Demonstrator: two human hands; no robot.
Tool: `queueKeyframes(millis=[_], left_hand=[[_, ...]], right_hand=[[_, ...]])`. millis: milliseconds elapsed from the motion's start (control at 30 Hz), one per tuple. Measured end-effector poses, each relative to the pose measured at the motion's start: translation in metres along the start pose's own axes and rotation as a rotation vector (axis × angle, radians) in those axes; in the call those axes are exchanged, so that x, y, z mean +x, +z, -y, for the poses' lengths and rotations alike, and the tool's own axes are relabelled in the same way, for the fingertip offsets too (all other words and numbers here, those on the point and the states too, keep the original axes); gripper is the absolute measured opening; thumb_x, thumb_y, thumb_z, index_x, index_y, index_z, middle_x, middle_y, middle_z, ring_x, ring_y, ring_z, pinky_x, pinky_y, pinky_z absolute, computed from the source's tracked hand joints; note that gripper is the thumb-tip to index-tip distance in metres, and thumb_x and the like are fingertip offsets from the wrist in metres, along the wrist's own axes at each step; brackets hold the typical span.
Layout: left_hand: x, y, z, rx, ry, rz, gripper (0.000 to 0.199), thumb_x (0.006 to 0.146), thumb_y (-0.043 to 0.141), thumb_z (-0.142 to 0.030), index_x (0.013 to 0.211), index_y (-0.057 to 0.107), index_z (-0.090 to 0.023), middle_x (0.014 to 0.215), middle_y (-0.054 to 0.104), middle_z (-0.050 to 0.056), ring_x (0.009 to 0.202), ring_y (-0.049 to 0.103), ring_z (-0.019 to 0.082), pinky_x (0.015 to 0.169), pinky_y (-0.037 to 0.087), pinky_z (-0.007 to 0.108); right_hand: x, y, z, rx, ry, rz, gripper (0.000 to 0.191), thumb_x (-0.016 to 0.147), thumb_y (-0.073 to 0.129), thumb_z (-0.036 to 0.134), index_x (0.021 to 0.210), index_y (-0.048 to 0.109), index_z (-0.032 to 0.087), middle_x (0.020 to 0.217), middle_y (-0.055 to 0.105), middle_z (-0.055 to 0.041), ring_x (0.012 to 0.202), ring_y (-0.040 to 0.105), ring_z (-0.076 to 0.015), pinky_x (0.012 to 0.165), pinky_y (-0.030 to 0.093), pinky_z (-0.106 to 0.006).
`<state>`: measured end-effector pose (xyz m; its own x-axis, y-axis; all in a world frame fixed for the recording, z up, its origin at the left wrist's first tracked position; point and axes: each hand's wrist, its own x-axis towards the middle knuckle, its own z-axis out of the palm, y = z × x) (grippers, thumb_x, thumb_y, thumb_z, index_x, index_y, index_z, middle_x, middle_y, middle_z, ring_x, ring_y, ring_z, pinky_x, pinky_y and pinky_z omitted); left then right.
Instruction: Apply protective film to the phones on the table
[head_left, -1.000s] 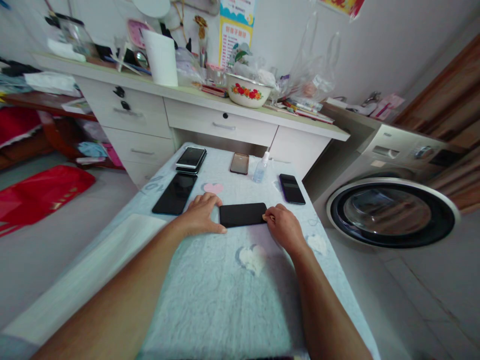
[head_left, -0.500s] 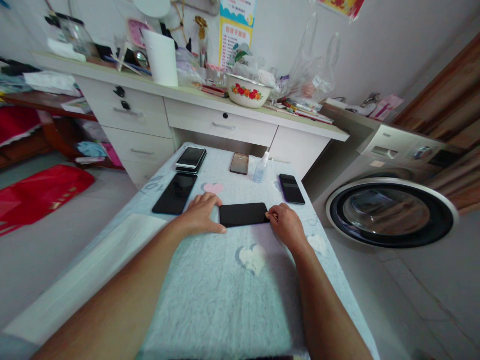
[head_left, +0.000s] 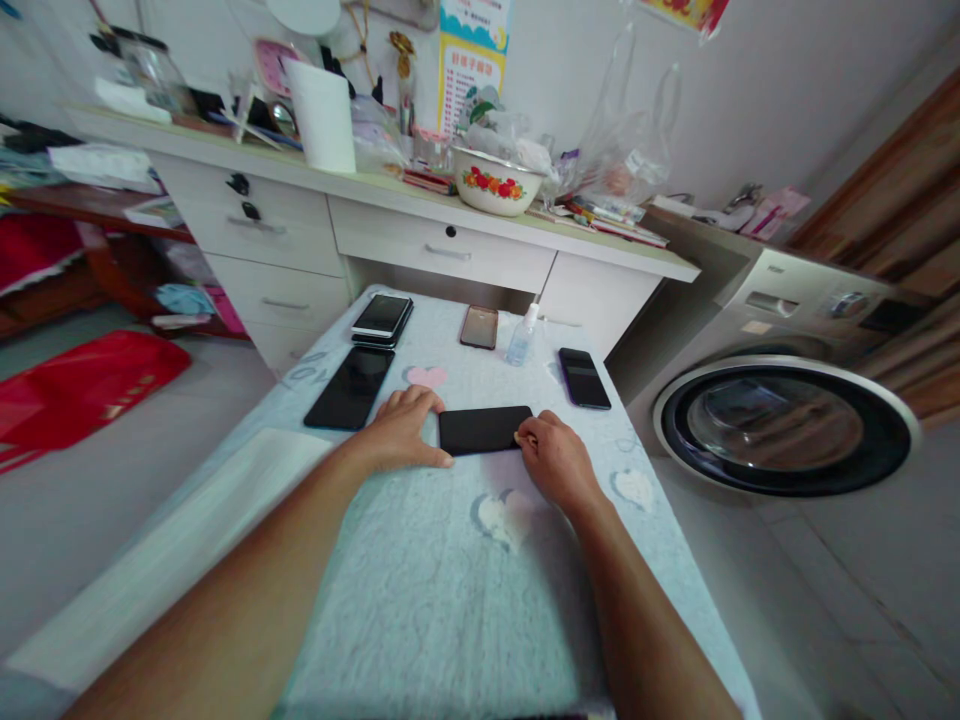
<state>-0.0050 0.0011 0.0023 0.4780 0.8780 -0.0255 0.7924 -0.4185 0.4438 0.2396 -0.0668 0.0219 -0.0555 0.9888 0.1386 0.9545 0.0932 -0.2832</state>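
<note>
A black smartphone (head_left: 480,430) lies flat, screen up and lengthwise across the cloth-covered table. My left hand (head_left: 405,428) holds its left end, with the thumb at the near corner and the index finger at the far corner. Over the phone's right end, my right hand (head_left: 556,455) is closed, thumb and fingertips pressed together at the near right part of the screen. Whatever may be between those fingertips is too small or hidden to make out.
Around the phone lie a larger dark phone (head_left: 350,388), stacked devices (head_left: 382,318), a phone case (head_left: 478,328), a clear spray bottle (head_left: 523,335) and another phone (head_left: 584,378). A white drawer desk (head_left: 450,245) stands behind; a washing machine (head_left: 780,340) is at right.
My right hand has shifted a little to the left, from the phone's right edge onto its near right part. My left hand and the phone have stayed put.
</note>
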Motion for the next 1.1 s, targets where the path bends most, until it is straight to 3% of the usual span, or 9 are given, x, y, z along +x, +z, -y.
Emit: queueKeyframes(millis=[433,1100], left_hand=[[0.0,0.0,0.0,-0.016,-0.01,-0.001,0.068,0.052,0.071,-0.056,0.109,0.05,-0.026,0.123,0.047,0.008,0.113,0.044,0.032,0.093,0.038,0.041],[-0.001,-0.002,-0.001,-0.032,-0.012,0.006,0.067,0.051,0.072,-0.056,0.108,0.05,-0.026,0.123,0.047,0.008,0.115,0.043,0.033,0.095,0.037,0.042]], right_hand=[[-0.003,0.004,0.014,0.084,-0.121,0.06,0.016,0.092,0.051,0.022,0.091,0.067,0.021,0.092,0.059,-0.0033,0.079,0.057,-0.0128,0.07,0.038,-0.023],[0.008,-0.001,-0.024,0.039,0.024,-0.011,0.012,0.088,0.056,0.024,0.088,0.068,0.02,0.087,0.061,-0.0031,0.082,0.057,-0.014,0.072,0.037,-0.024]])
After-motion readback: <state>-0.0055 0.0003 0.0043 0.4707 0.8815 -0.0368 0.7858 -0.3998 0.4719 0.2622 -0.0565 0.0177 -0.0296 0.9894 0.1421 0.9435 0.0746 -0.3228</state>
